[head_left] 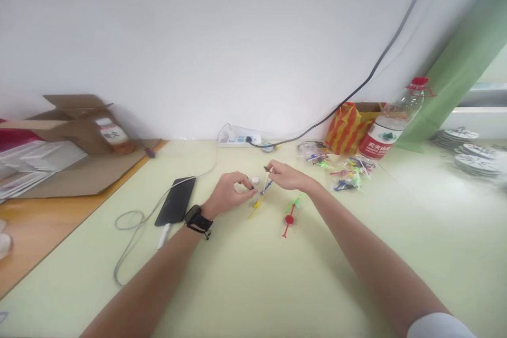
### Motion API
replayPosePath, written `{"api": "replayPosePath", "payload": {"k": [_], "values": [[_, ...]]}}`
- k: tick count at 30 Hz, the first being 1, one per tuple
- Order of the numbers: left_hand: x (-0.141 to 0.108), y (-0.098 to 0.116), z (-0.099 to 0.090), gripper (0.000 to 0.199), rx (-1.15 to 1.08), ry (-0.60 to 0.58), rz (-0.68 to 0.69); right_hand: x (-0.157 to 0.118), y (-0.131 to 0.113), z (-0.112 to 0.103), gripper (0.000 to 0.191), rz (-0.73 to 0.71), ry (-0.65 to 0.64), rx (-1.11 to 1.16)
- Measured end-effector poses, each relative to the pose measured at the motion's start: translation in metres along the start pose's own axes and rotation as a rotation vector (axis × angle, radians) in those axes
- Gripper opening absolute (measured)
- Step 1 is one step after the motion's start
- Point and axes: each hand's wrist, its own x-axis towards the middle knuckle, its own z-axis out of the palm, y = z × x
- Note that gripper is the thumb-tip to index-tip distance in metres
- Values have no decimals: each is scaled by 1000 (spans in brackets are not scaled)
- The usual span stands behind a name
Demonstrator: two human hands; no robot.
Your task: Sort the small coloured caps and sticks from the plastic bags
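Note:
My left hand (229, 194), with a black watch on its wrist, is closed in a pinch on a small dark piece (252, 187). Across from it, my right hand (285, 175) pinches a thin white plastic stick (265, 182) that points down, with a dark bit at its upper end. Beneath and between the hands lie a blue plastic piece (268, 187) and a yellow plastic piece (255, 208). A small white round piece (255, 180) is just beyond my left fingertips. Nearer to me, a red plastic piece with a round disc (289, 219) lies by a bright green one (293, 204).
A black phone (175, 202) with a white cable lies left. Behind stands a power strip (240, 138). To the right are bagged coloured parts (348, 175), a striped bag (344, 128), a large bottle (386, 129) and stacked discs (475, 161). A cardboard box (79, 108) is far left.

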Motion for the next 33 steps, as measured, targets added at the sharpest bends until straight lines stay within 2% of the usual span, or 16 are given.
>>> {"api": "replayPosePath", "payload": {"k": [4, 6, 9, 11, 14, 17, 21, 23, 28, 31, 33], "values": [[-1, -6, -6, 12, 43, -139, 8, 2, 18, -9, 38, 142, -58, -46], [-2, -9, -7, 14, 91, -143, 36, 3, 24, -8, 42, 176, -100, -40], [-1, -12, -8, 10, 160, -104, 90, 6, 27, 1, 44, 159, -94, -29], [-1, -13, -7, 5, 202, -91, 107, 9, 24, 9, 44, 114, -66, -22], [-1, -16, -6, 25, 239, -121, 103, 12, 19, 17, 42, 9, -16, -12], [-3, -23, -3, 32, 207, -168, 84, 11, 14, 19, 37, -127, -12, -4], [-4, -32, 1, 30, 134, -164, 57, 4, 5, 17, 35, -476, -153, -62], [-3, -34, 2, 29, 113, -166, 50, 0, 0, 19, 33, -575, -229, -67], [-2, -38, 5, 28, 94, -153, 23, -5, -12, 24, 15, -521, -307, -84], [-1, -37, 4, 28, 71, -96, 8, -5, -13, 17, 9, -489, -268, 7], [0, -32, 4, 26, 45, -1, 0, -5, -12, 12, 15, -463, -216, 126]]}}
